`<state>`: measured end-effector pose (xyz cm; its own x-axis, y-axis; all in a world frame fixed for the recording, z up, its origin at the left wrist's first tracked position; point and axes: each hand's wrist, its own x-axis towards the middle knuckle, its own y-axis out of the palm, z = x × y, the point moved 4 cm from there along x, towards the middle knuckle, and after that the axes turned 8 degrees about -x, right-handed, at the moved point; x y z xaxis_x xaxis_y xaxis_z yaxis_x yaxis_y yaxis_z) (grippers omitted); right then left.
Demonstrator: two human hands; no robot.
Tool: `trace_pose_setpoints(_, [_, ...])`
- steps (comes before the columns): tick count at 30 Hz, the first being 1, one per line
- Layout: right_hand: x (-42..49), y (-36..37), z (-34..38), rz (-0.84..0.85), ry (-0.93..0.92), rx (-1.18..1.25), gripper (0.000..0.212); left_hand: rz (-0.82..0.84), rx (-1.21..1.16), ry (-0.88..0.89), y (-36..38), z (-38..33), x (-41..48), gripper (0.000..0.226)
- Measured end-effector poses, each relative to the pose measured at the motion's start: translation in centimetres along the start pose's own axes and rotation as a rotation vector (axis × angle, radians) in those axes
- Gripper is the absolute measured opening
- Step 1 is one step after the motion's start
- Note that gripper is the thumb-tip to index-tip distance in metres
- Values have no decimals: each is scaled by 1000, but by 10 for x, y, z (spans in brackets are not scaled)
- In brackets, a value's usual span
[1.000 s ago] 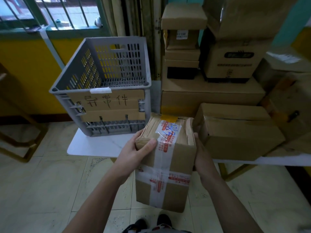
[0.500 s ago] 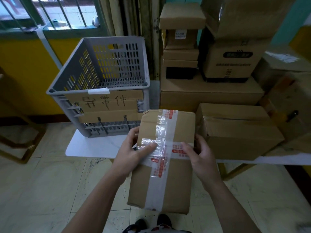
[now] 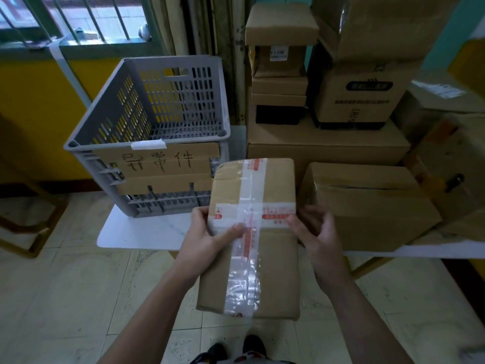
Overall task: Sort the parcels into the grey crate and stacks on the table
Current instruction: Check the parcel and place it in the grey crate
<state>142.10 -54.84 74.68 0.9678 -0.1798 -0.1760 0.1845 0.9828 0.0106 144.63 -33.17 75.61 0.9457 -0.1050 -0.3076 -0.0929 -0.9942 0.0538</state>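
Note:
I hold a brown cardboard parcel (image 3: pixel 273 258), crossed with clear and red-printed tape, in front of the white table (image 3: pixel 136 232). My left hand (image 3: pixel 207 235) grips its left edge with the thumb on the tape. My right hand (image 3: pixel 315 232) holds its right edge, thumb on top. The grey slatted crate (image 3: pixel 147 127) stands on the table's left end, with a handwritten cardboard sign on its front; I see nothing inside it. Stacked cardboard boxes (image 3: pixel 325 148) fill the table to the right.
A large taped box (image 3: pixel 372 203) lies at the table's front edge, just right of my parcel. More cartons (image 3: pixel 362 85) rise behind it. Tiled floor lies below, with a wooden frame (image 3: pixel 29 227) at the left. A yellow wall and a barred window stand behind the crate.
The parcel has been turned in my hands from tilted on edge to lying flat, its broad taped face up. Both thumbs now rest on top.

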Motion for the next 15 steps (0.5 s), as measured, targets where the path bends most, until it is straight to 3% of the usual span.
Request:
trace_pose_setpoints(7, [4,-5,10,127,-63,34,68,155,-128,84,3,-9,4,80])
trace_pose_setpoints(12, [3,-1,3,145,35,107,52,208,-139,98,5,-8,6,81])
trace_pose_setpoints(15, [2,-1,0,167,82,68,77,217,-117,36,7,-7,7,88])
